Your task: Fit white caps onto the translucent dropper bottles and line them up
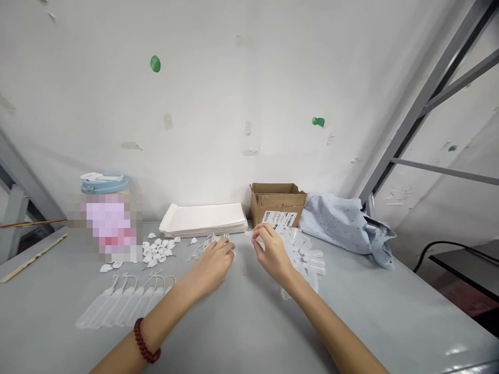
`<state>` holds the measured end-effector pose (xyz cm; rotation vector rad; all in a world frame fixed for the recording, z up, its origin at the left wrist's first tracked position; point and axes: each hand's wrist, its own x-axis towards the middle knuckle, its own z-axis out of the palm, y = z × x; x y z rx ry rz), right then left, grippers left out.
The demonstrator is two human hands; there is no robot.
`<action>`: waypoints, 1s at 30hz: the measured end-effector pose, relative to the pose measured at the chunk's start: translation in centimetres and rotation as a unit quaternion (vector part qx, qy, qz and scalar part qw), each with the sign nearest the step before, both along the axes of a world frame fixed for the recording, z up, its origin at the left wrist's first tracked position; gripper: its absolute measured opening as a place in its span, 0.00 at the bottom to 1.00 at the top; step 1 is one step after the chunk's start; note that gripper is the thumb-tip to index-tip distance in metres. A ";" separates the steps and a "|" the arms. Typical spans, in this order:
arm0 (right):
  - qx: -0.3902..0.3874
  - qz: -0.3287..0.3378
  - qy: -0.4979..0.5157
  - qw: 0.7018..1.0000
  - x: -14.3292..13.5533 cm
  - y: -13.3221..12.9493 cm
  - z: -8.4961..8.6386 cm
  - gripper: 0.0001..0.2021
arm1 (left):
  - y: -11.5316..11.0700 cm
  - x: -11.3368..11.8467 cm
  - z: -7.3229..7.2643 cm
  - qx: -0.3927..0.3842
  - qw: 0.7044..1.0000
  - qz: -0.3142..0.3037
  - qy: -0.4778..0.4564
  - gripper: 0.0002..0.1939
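Note:
My left hand point(213, 264) rests on the grey table point(241, 322), fingers curled over a small pile of thin white looped pieces point(202, 246); whether it grips one is unclear. My right hand point(273, 252) is raised slightly, fingertips pinched near a small clear plastic piece, beside a heap of clear plastic tubes point(306, 255). A row of assembled clear tubes with white hooks point(125, 300) lies at the left front. Small white caps point(158, 251) are scattered behind them.
A stack of white paper bags point(205, 218) lies against the wall, with an open cardboard box point(276, 203) and a light blue cloth point(345, 224) to its right. A blue-lidded container point(104, 183) stands left. A metal frame point(421, 104) rises at right.

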<state>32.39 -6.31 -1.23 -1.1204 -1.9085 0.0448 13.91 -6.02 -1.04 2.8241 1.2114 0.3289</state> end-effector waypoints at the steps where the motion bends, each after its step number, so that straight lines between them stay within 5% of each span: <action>1: 0.001 0.001 0.002 1.000 0.0 0.1 -0.1 0.10 | 0.0 0.2 -0.1 -0.006 1.000 -0.002 -0.012 0.19; 5: -0.001 -0.004 0.013 1.000 0.0 0.3 -0.5 0.11 | 0.0 0.2 0.2 -0.030 0.995 0.002 -0.095 0.18; 11: -0.003 0.016 0.035 0.999 -1.2 -1.0 0.1 0.10 | -1.0 -2.0 2.6 -0.085 0.954 0.054 -0.282 0.13; 13: -0.010 0.035 0.043 0.998 -2.2 -1.9 0.4 0.09 | -1.6 -2.8 3.1 -0.165 0.896 0.097 -0.400 0.13; 17: -0.038 0.090 0.081 0.992 -4.0 -3.8 0.7 0.09 | -2.3 -3.8 2.9 -0.336 0.720 0.148 -0.589 0.10; 23: -0.042 0.097 0.109 0.988 -4.7 -4.6 0.5 0.09 | -2.3 -4.0 2.5 -0.474 0.584 0.114 -0.650 0.10; 26: -0.037 0.092 0.116 0.988 -4.7 -4.6 0.3 0.09 | -2.5 -3.8 2.5 -0.501 0.565 0.096 -0.649 0.08; 30: -0.047 0.095 0.124 0.987 -4.8 -4.7 0.3 0.09 | -2.7 -3.7 2.3 -0.498 0.584 0.079 -0.636 0.05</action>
